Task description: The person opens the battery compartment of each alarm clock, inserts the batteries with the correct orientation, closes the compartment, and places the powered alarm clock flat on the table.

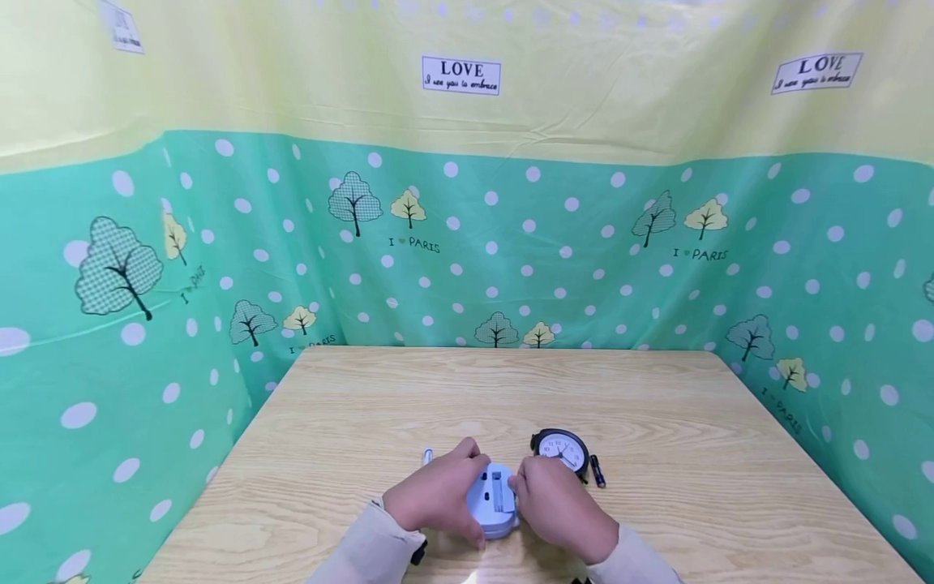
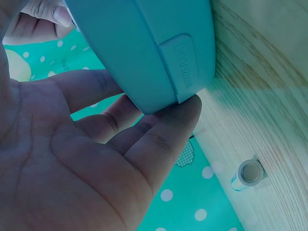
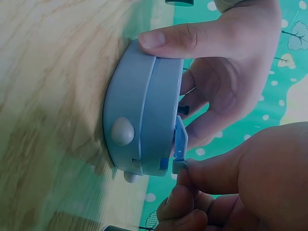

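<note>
A light blue alarm clock (image 1: 477,511) lies face down on the table, its back with small black knobs turned up. My left hand (image 1: 441,491) grips its body from the left, thumb on the near side and fingers on the far side. A raised snooze/light bar (image 2: 180,67) shows on its side in the left wrist view. At the clock's back my right hand (image 1: 558,507) pinches the end of the battery cover (image 3: 180,139) between thumb and finger. That cover stands tilted up from the back in the right wrist view.
A black alarm clock (image 1: 562,448) lies face up just beyond my right hand. Beside it is a small dark cylinder (image 1: 597,471). A white and blue cylinder (image 1: 427,456) is beyond my left hand. Patterned curtain (image 1: 511,243) surrounds the wooden table (image 1: 365,405).
</note>
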Motion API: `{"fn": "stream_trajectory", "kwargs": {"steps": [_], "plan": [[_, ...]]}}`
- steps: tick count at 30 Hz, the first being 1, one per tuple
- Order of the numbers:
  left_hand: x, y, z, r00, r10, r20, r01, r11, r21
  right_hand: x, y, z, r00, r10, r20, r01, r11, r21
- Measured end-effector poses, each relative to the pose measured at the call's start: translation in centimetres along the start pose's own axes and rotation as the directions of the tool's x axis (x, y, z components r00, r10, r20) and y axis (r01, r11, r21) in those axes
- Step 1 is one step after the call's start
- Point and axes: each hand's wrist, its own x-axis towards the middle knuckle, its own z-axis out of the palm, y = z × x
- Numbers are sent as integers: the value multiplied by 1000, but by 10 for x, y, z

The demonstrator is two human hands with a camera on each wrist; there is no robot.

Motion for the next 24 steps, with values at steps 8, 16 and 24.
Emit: {"fn": "stream_trajectory", "kwargs": {"steps": [8, 16, 24], "plan": [[0, 0, 1, 1000, -16, 10, 16, 1000, -9, -5, 3, -4, 1000, 22, 9, -23, 999, 30], [0, 1, 1, 1000, -14, 10, 14, 1000, 2, -6, 6, -7, 1000, 24, -6, -24, 1000, 1], [0, 0, 1, 999, -26, 23, 26, 1000, 6, -9, 10, -8, 998, 62, 3, -62, 998, -6]]}}
